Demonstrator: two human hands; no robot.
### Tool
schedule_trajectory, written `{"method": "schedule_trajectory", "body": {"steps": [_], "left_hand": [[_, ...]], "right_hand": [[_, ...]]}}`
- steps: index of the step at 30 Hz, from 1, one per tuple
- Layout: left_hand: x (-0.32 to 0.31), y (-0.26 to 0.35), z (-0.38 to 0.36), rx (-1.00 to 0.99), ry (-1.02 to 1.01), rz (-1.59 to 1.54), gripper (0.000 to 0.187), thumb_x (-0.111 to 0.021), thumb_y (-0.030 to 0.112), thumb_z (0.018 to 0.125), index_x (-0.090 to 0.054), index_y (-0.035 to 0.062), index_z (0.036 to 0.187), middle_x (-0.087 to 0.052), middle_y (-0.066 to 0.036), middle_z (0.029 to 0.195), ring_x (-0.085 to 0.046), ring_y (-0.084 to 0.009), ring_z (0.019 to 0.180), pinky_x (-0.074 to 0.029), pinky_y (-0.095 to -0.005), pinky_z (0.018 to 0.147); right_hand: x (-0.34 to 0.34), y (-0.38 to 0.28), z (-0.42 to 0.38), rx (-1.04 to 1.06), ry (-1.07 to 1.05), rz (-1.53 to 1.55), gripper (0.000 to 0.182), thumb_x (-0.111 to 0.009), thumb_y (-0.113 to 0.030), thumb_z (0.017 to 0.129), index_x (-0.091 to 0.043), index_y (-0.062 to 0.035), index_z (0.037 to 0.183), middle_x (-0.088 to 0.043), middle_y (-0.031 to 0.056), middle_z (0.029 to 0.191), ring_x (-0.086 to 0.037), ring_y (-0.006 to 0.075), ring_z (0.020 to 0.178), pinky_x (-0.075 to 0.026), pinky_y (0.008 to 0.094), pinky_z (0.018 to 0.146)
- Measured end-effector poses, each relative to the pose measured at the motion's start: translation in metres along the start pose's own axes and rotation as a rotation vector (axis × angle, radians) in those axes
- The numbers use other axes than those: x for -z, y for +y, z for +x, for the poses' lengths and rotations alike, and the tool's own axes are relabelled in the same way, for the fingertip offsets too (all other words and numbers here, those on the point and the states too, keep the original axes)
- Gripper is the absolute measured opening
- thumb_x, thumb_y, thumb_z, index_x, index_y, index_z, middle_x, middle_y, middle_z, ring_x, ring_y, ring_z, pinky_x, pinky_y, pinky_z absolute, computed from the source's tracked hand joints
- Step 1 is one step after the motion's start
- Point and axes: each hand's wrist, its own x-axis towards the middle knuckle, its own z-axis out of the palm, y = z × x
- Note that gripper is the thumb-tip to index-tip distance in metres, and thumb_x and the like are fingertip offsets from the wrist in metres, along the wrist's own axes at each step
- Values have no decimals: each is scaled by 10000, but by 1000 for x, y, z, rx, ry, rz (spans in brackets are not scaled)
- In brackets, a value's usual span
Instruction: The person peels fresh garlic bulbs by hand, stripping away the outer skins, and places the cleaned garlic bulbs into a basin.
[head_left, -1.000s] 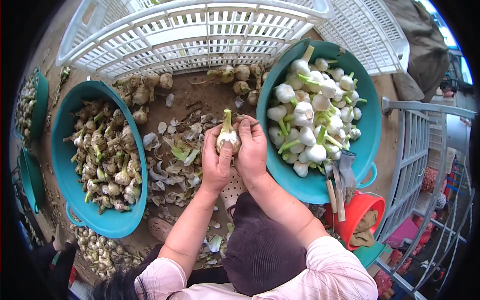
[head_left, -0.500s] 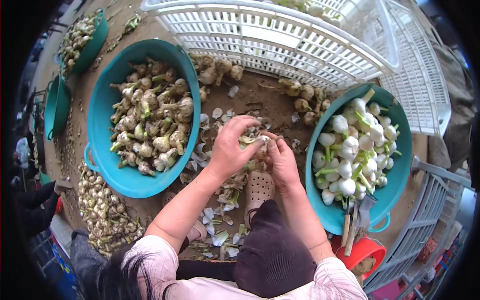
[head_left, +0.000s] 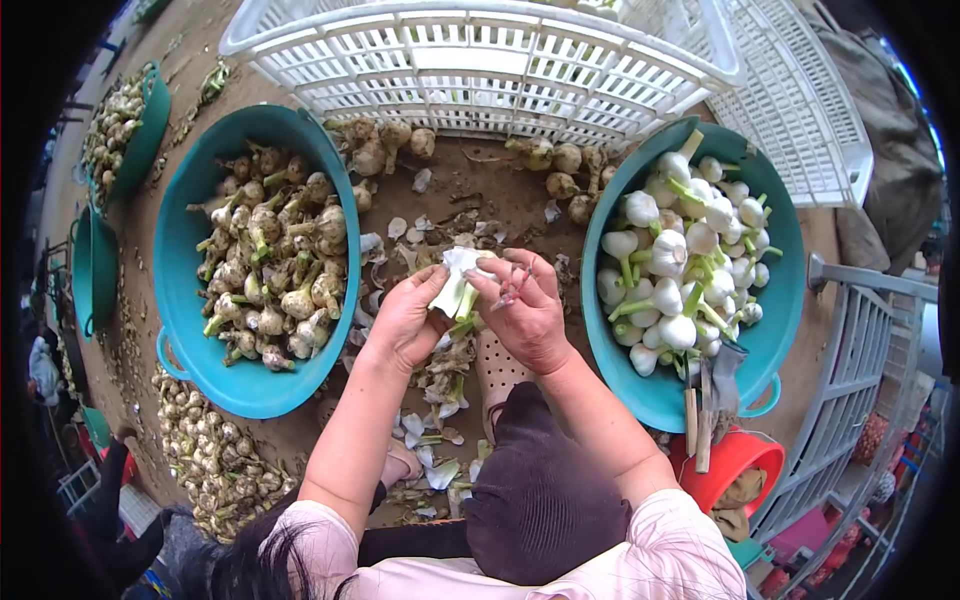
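A white crate [head_left: 490, 62] stands beyond the left tub [head_left: 255, 393] of soil-stained garlic [head_left: 265, 245] and the right tub [head_left: 650, 397] of clean white garlic [head_left: 700, 260]. Between the tubs, the left hand [head_left: 400, 325] pinches a whitish bulb [head_left: 460, 268] — fingers nearly closed, green stem downward — while the right hand [head_left: 527, 325], fingers half-curled, touches its other side; whether it grips, I cannot tell.

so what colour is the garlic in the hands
The garlic is white, with a pale green stem; head view shows it.
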Motion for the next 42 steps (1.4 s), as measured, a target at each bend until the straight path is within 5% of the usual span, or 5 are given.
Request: {"method": "schedule_trajectory", "body": {"steps": [6, 15, 22, 33, 42], "left_hand": [[13, -18, 17, 39, -304, -139, 197, -565, 166, 938, -554, 40, 1089, -637, -46, 920, -619, -135, 807, -511, -277, 704], [-3, 19, -25, -446, -556, 2067, 231, -659, 199, 816, -658, 36, 979, -638, -123, 999, -619, -317, 884, -506, -391, 742], [-46, 7, 2, -1092, -74, 1419, 249, -722, 1, 701, -642, 32, 935, -607, -102, 896, -622, -265, 748, -517, -331, 636], [-47, 18, 14, -949, -87, 1273, 190, -726, 3, 719, -613, 18, 871, -588, -77, 875, -601, -198, 708, -502, -292, 619], [-36, 32, 19, -1037, -294, 1462, 185, -679, -2, 751, -541, 22, 872, -582, -105, 852, -587, -290, 769, -482, -355, 656]], "right_hand": [[-3, 21, -2, -243, 132, 310, 210, -655, 58, 741, -669, -69, 907, -625, 40, 957, -549, 192, 897, -459, 299, 794], [5, 24, 18, -928, 438, 1007, 214, -614, -199, 923, -600, -8, 1018, -615, 0, 920, -549, 71, 835, -456, 225, 772], [-1, 24, 9, -803, 212, 676, 216, -703, -175, 849, -606, -1, 930, -603, 34, 827, -542, 95, 721, -451, 238, 665], [8, 23, 29, -369, 150, 298, 159, -694, -94, 805, -602, -16, 909, -596, 132, 875, -598, 302, 757, -490, 356, 648], [-6, 41, 15, -912, -13, 819, 218, -659, -193, 878, -585, -4, 956, -590, 47, 822, -561, 148, 690, -462, 277, 617]]}}
